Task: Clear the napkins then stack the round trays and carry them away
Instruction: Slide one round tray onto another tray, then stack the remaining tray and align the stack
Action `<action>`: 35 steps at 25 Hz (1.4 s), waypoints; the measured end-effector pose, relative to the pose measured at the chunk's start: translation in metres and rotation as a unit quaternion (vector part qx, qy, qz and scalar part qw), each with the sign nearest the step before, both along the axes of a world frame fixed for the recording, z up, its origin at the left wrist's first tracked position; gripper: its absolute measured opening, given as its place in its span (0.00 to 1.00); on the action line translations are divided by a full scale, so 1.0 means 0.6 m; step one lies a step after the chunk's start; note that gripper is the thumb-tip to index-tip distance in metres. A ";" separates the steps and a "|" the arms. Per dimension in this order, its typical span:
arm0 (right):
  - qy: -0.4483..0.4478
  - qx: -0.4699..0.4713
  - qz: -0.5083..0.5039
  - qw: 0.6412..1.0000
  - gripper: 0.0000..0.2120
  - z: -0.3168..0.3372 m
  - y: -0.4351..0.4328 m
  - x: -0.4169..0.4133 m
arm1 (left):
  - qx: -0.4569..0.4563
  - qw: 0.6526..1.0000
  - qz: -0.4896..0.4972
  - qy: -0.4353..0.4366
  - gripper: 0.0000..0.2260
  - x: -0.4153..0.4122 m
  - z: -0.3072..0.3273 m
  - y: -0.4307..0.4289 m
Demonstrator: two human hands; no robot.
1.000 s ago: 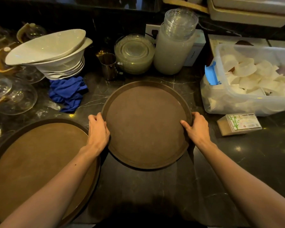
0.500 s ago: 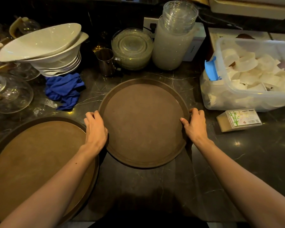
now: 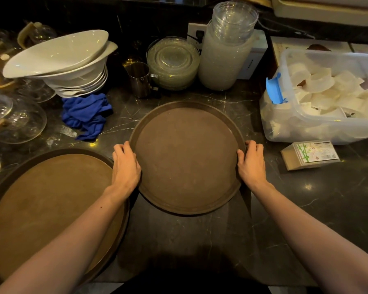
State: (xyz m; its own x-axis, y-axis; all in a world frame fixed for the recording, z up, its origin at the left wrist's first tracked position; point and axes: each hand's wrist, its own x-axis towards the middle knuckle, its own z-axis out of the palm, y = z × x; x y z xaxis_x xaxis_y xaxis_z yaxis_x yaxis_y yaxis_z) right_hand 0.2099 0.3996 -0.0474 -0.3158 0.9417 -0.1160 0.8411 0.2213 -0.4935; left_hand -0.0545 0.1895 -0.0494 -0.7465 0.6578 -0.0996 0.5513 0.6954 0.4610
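Observation:
A dark brown round tray (image 3: 187,158) lies on the black marble counter in the middle of the view. My left hand (image 3: 125,166) grips its left rim and my right hand (image 3: 251,164) grips its right rim, fingers curled over the edge. The tray's near edge looks slightly raised, with a shadow beneath it. A larger, lighter brown round tray (image 3: 47,209) lies at the lower left, its right rim under my left wrist. No napkins lie on either tray.
A crumpled blue cloth (image 3: 85,114) and stacked white bowls (image 3: 72,66) sit at the back left, next to glass lids (image 3: 15,122). Behind the tray stand a metal jug (image 3: 138,79), glass plates (image 3: 173,62) and stacked cups (image 3: 227,49). A clear bin (image 3: 327,98) and toothpick box (image 3: 310,153) sit right.
Both hands have tightened onto the dark tray's rim, fingers curling further over the edge. The tray has stayed in much the same spot; the camera has shifted slightly.

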 end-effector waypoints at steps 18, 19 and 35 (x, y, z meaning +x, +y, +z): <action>0.102 0.074 0.385 0.914 0.25 0.079 -0.183 -0.117 | 0.054 0.994 0.091 0.020 0.25 0.119 0.090 -0.212; 0.107 0.073 0.407 0.904 0.25 0.079 -0.203 -0.131 | 0.048 0.992 0.110 0.026 0.25 0.123 0.093 -0.240; -0.040 -0.020 0.394 0.918 0.34 0.080 -0.438 -0.307 | -0.009 0.979 0.202 0.020 0.28 -0.014 0.076 -0.562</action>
State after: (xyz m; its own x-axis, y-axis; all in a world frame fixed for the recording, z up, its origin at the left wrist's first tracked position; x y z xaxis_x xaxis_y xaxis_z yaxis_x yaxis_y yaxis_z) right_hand 0.0259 0.1367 0.0004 -0.8857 0.4196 -0.1989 0.4625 0.7593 -0.4578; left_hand -0.0629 -0.1475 -0.0035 -0.9489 0.3068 -0.0734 0.2475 0.8682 0.4301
